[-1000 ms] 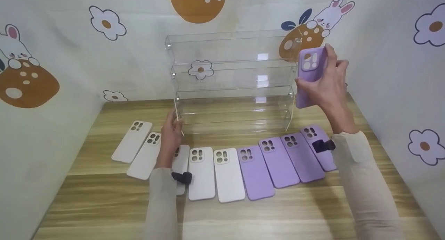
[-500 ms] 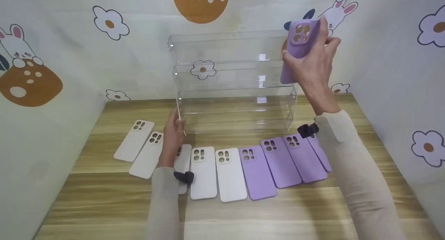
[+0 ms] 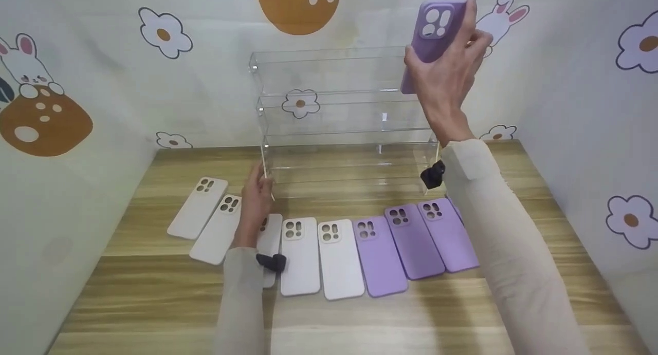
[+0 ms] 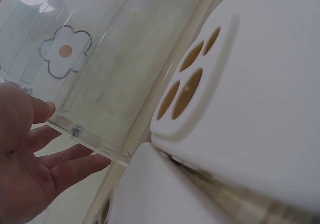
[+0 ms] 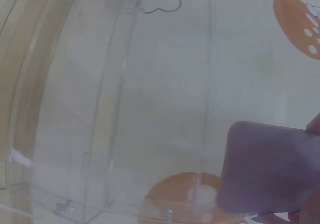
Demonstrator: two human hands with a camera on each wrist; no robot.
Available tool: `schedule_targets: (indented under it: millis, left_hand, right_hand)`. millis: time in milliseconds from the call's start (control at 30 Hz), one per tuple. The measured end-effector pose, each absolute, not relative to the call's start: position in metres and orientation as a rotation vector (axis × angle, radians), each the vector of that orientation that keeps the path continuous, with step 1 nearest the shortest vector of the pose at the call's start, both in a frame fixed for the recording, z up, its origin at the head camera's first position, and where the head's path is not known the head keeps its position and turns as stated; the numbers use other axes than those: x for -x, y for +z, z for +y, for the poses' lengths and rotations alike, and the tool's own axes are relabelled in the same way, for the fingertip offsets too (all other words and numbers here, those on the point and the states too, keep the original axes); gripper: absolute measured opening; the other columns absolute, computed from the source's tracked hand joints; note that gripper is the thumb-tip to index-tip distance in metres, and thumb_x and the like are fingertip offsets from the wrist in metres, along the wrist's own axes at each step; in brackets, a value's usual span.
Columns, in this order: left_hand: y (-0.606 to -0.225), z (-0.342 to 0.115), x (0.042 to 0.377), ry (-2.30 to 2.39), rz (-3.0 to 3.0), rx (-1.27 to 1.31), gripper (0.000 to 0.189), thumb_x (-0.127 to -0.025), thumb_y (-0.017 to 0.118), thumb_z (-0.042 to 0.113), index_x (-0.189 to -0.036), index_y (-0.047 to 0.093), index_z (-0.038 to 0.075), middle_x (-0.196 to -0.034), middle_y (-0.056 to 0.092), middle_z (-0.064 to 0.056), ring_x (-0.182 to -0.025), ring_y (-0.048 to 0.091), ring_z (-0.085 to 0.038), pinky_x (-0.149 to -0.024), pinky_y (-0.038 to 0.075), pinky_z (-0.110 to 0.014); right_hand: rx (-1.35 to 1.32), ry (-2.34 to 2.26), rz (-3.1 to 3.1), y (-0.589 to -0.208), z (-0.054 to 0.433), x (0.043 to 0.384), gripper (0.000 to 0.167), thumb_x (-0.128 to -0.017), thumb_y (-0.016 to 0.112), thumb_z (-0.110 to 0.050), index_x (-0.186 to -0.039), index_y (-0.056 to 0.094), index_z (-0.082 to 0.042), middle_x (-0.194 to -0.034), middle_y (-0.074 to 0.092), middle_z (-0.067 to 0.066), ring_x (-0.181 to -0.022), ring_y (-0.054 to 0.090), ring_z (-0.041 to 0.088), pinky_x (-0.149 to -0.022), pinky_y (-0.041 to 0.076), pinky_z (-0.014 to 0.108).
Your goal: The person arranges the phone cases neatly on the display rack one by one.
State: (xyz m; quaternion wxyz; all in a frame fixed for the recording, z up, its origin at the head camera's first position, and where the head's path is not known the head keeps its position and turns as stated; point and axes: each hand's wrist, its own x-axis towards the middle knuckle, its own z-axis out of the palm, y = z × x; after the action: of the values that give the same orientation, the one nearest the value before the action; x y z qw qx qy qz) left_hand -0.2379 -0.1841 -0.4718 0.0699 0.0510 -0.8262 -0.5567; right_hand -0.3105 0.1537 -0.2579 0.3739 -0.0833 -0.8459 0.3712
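A purple phone case (image 3: 433, 34) is gripped by my right hand (image 3: 448, 70), thumb on one long edge and fingers on the other. It is raised at the top right of a clear acrylic tiered rack (image 3: 349, 139); in the right wrist view the lower end of the case (image 5: 265, 169) is before the rack's clear panels. My left hand (image 3: 255, 198) holds the rack's left side panel near its bottom. In the left wrist view the thumb of that hand (image 4: 25, 154) lies on one side of the panel and the fingers on the other.
White phone cases (image 3: 300, 257) lie in a curved row on the wooden table (image 3: 154, 303), several of them, partly under my left forearm. Purple phone cases (image 3: 381, 257) continue the row rightward, one mostly hidden by my right sleeve (image 3: 498, 216). Patterned walls (image 3: 570, 88) enclose the table.
My right hand has carried the purple case up and to the left, from beside the rack's right side to its top right corner. The left hand has kept its hold on the side panel.
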Motion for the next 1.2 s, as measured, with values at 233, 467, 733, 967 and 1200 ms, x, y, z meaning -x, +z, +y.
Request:
schedule_targets:
  millis: [233, 467, 733, 967, 1200]
  left_hand:
    - [-0.471, -0.183, 0.237, -1.66, -2.474, -0.137, 0.051, -0.106, 0.045, 0.017, -0.156, 0.034, 0.024, -0.158, 0.043, -0.012, -0.119, 0.062, -0.034, -0.08, 0.053, -0.034]
    - [-0.469, -0.182, 0.239, -1.652, -2.539, -0.178, 0.054, -0.107, 0.041, 0.019, -0.158, 0.028, 0.03, -0.163, 0.035, -0.007, -0.128, 0.058, -0.032, -0.086, 0.055, -0.037]
    - [-0.467, -0.182, 0.239, -1.668, -2.506, -0.157, 0.054, -0.107, 0.043, 0.017, -0.158, 0.03, 0.027, -0.158, 0.043, -0.009, -0.099, 0.063, -0.035, -0.069, 0.051, -0.027]
    - [-0.469, -0.183, 0.24, -1.635, -2.514, -0.147, 0.054, -0.107, 0.043, 0.017, -0.157, 0.03, 0.027, -0.16, 0.04, -0.01, -0.112, 0.064, -0.034, -0.07, 0.052, -0.026]
    - [-0.471, -0.184, 0.238, -1.649, -2.504, -0.14, 0.052, -0.107, 0.042, 0.021, -0.158, 0.029, 0.026, -0.158, 0.042, -0.011, -0.106, 0.063, -0.034, -0.069, 0.052, -0.026]
  right_hand:
    - [0.199, 0.967, -2.159, -0.278, 0.148, 0.316, 0.101, -0.084, 0.073, -0.045, -0.162, 0.013, -0.024, -0.138, 0.03, 0.007, -0.13, 0.04, 0.018, -0.099, 0.052, 0.026]
    - [0.252, 0.931, -2.172, -0.297, 0.147, 0.317, 0.099, -0.083, 0.072, -0.044, -0.161, 0.015, -0.023, -0.135, 0.033, 0.01, -0.129, 0.042, 0.022, -0.096, 0.056, 0.031]
    - [0.308, 0.903, -2.185, -0.308, 0.146, 0.317, 0.105, -0.082, 0.075, -0.046, -0.161, 0.011, -0.024, -0.136, 0.034, 0.011, -0.126, 0.042, 0.024, -0.11, 0.041, 0.03]
    - [0.352, 0.859, -2.238, -0.324, 0.146, 0.317, 0.103, -0.082, 0.072, -0.051, -0.161, 0.01, -0.026, -0.135, 0.036, 0.013, -0.125, 0.039, 0.027, -0.11, 0.036, 0.036]
    - [0.328, 0.853, -2.246, -0.33, 0.147, 0.314, 0.105, -0.082, 0.072, -0.054, -0.161, 0.01, -0.023, -0.135, 0.037, 0.014, -0.125, 0.04, 0.028, -0.11, 0.035, 0.038]
